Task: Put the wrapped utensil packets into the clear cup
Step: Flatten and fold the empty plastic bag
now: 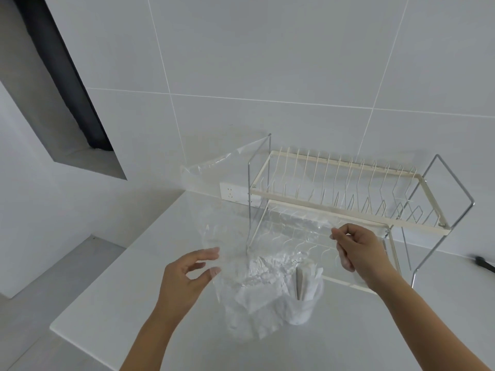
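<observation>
A large clear plastic bag [227, 199] stands open on the white counter, with white wrapped utensil packets [257, 285] piled in its bottom. My right hand [356, 247] pinches the bag's right upper edge. At the bag's left edge my left hand [187, 277] has thumb and fingers apart, just touching the film. The clear cup [305, 306] stands on the counter right of the pile, below my right hand, and holds a few upright wrapped packets [302, 282].
A cream and chrome two-tier dish rack [348, 188] stands behind the bag against the tiled wall. A wall socket strip [235, 192] sits left of it. The counter edge [80, 341] runs at lower left. A dark object [484, 263] lies at far right.
</observation>
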